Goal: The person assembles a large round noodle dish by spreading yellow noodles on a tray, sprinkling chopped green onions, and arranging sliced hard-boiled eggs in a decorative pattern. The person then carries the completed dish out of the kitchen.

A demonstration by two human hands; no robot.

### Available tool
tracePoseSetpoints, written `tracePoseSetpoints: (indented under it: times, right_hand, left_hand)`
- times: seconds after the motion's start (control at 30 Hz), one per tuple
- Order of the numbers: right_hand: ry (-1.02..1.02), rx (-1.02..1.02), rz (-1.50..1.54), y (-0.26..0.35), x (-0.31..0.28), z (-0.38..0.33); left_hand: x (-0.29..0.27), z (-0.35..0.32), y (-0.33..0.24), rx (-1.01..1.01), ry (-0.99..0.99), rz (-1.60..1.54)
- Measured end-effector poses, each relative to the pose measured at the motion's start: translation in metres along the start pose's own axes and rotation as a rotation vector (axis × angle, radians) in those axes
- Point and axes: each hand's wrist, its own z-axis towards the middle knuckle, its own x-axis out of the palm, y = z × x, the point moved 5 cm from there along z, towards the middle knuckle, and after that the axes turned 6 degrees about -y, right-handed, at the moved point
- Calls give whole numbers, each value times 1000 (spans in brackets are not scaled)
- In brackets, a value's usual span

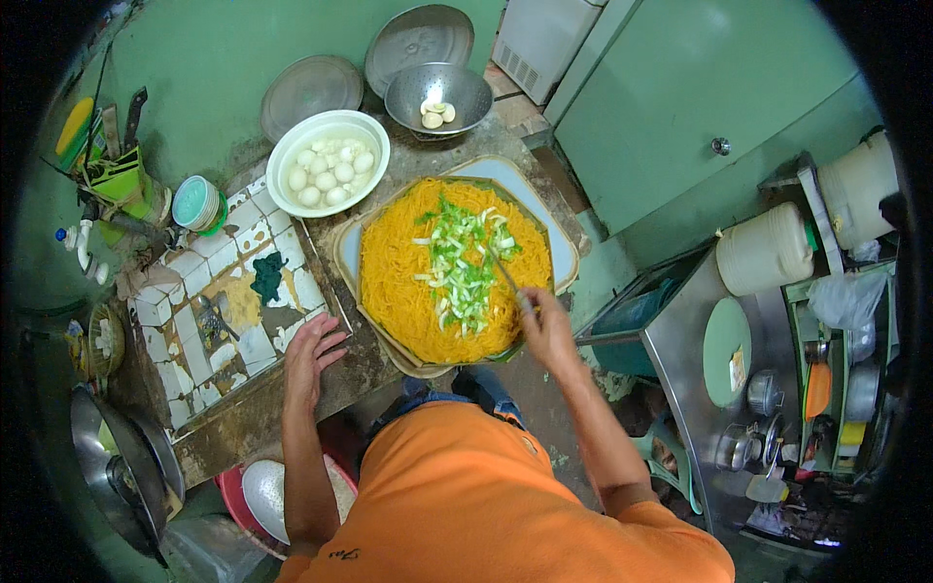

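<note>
In front of me a large tray of yellow-orange noodles (398,262) sits on the counter, with chopped green and white vegetables (466,243) heaped over its middle. My right hand (547,325) is closed round a slim metal utensil (507,276) at the tray's right side. The utensil slants up toward the greens; whether it is a spoon or a fork cannot be made out. My left hand (313,352) lies with fingers apart on the counter's front edge, beside the tiled sink, holding nothing. Behind the tray stands a white bowl (275,175) of peeled eggs (335,173) in liquid.
A metal colander (466,97) with a few pale pieces stands at the back, near two round lids (418,44). The broken-tiled sink (199,355) holds a dark green cloth (267,278). Stacked cups (196,202) are at left; a steel counter (700,389) is at right.
</note>
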Motion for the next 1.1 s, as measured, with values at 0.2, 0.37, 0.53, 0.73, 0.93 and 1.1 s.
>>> tracePoseSetpoints:
  times: [0.2, 0.37, 0.53, 0.73, 0.93, 1.1]
  right_hand:
    - [150, 372, 311, 39, 56, -59]
    - [31, -136, 64, 85, 87, -36]
    - [152, -110, 64, 77, 84, -53]
    - [41, 64, 32, 41, 15, -62]
    - [127, -84, -7, 46, 29, -58]
    - [-38, -3, -99, 21, 3, -31]
  left_hand:
    - [9, 3, -3, -3, 84, 24]
    - [29, 12, -13, 9, 157, 80]
    - [16, 13, -13, -2, 113, 80]
    - [-14, -1, 3, -31, 14, 24]
    - [4, 3, -1, -36, 75, 43]
    - [15, 12, -19, 19, 107, 52]
